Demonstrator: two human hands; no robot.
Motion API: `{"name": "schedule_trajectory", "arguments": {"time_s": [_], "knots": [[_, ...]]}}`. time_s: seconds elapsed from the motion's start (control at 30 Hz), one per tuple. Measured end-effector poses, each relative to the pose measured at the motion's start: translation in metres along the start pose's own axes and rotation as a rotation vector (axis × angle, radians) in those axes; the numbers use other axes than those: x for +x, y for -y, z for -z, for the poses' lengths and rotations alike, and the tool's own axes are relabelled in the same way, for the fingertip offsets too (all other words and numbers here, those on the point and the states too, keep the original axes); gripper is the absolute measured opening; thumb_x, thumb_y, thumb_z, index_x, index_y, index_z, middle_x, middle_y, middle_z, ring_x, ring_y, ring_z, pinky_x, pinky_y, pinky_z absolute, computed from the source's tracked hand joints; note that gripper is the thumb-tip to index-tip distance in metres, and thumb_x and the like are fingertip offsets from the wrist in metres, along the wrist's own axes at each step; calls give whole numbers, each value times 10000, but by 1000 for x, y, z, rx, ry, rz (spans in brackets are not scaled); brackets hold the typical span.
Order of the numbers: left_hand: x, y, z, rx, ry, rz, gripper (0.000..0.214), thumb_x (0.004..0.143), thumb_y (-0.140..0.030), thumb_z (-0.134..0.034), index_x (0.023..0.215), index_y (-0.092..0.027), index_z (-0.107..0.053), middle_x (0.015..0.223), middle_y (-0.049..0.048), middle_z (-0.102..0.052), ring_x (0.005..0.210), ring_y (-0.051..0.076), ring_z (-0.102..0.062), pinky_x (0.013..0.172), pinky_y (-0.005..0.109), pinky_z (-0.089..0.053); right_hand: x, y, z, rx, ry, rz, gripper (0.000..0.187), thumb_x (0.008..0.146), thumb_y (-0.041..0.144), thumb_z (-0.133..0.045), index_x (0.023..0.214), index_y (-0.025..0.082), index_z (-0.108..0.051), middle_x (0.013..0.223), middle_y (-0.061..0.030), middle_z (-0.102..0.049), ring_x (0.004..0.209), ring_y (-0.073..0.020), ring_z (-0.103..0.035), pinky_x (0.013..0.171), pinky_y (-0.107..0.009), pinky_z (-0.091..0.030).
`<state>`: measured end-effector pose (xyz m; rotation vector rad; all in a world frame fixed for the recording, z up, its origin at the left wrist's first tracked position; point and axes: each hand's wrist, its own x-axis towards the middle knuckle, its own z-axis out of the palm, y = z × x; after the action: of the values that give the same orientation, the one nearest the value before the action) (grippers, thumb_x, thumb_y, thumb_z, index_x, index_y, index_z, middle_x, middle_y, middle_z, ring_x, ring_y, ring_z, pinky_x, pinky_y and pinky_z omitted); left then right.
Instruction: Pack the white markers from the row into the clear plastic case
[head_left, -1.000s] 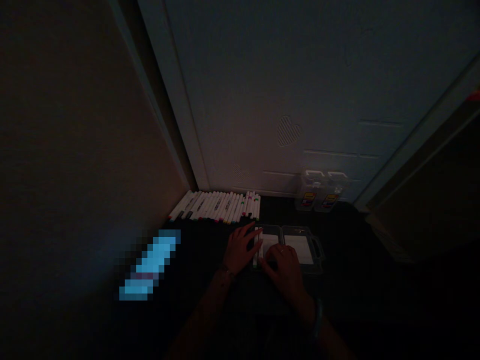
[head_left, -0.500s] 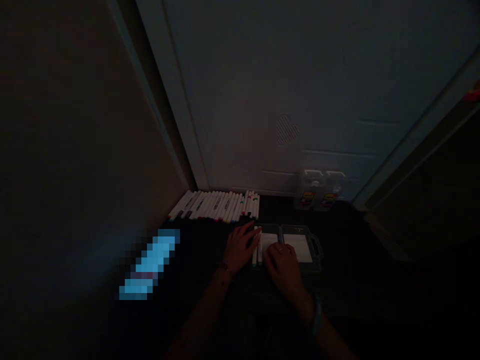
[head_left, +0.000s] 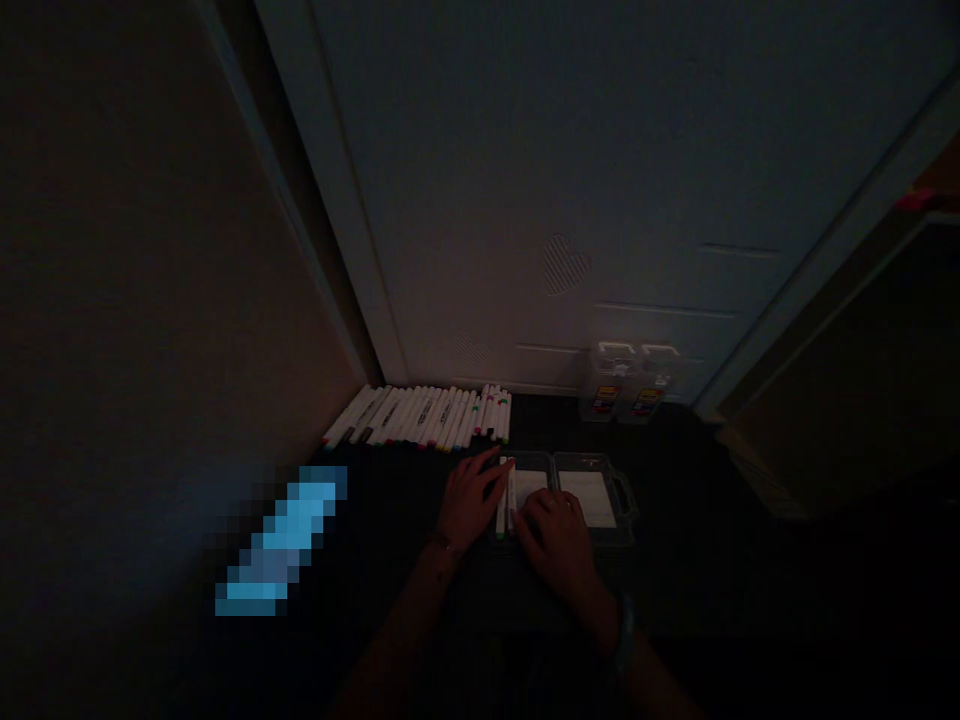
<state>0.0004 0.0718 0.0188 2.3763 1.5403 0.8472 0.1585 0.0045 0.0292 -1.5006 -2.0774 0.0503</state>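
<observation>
A clear plastic case (head_left: 625,500) lies unfolded on the dark surface, with a white sheet (head_left: 586,499) in its right half. Two white markers, a left one (head_left: 501,500) with a green end and a right one (head_left: 511,490), lie side by side at the left edge of its left half. My left hand (head_left: 469,505) rests beside them, fingers stretched out and fingertips at their upper part. Over the left half bends my right hand (head_left: 556,535), its thumb and forefinger apart near the lower end of the right marker. Dimness hides the exact contact.
A long row of white markers (head_left: 424,418) with coloured ends lies against the pale panel (head_left: 480,180) behind. Two clear cases, one left (head_left: 604,385) and one right (head_left: 645,390), stand upright at the back right. A bright pixelated patch (head_left: 289,535) lies at the left.
The view has shifted slightly, so everything sits a little further left. My right hand has edged left toward the two markers in the case. My left hand stays beside them.
</observation>
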Motion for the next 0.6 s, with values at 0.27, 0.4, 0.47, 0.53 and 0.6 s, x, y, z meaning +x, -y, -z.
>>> {"name": "schedule_trajectory", "arguments": {"time_s": [0.27, 0.4, 0.47, 0.53, 0.6], "knots": [[0, 0, 0, 0, 1, 0, 339, 899, -321, -425, 1220, -386, -515, 1329, -37, -465, 1151, 215, -437, 960, 420, -381, 0, -1, -1, 16, -11, 24, 140, 882, 325, -493, 821, 233, -580, 884, -38, -585, 890, -199, -524, 880, -382, -343], [0, 0, -1, 6, 1, -5, 343, 901, -325, -418, 1227, -390, -507, 1331, -41, -461, 1149, 216, -436, 961, 421, -379, -1, -1, -1, 26, -19, 31, 128, 869, 329, -517, 818, 233, -584, 896, -37, -586, 900, -201, -521, 876, -379, -345], [0, 0, -1, 2, -4, -7, 339, 902, -334, -416, 1222, -393, -511, 1327, -41, -465, 1141, 215, -443, 958, 420, -382, -1, -1, 0, 32, -14, 30, 120, 860, 334, -532, 815, 236, -586, 898, -38, -586, 903, -206, -518, 878, -383, -345], [-1, 0, -1, 1, -8, -5, 336, 901, -339, -416, 1217, -393, -516, 1327, -39, -464, 1137, 214, -446, 958, 417, -384, -1, -2, 0, 35, -7, 26, 117, 855, 338, -540, 812, 238, -586, 896, -38, -586, 903, -209, -517, 881, -387, -344], [-1, 0, -1, 4, -9, -2, 335, 902, -338, -415, 1217, -391, -516, 1329, -39, -461, 1141, 214, -443, 961, 418, -381, -1, -2, 0, 37, -1, 24, 118, 856, 341, -538, 819, 239, -586, 898, -37, -584, 906, -209, -516, 886, -388, -341]]}}
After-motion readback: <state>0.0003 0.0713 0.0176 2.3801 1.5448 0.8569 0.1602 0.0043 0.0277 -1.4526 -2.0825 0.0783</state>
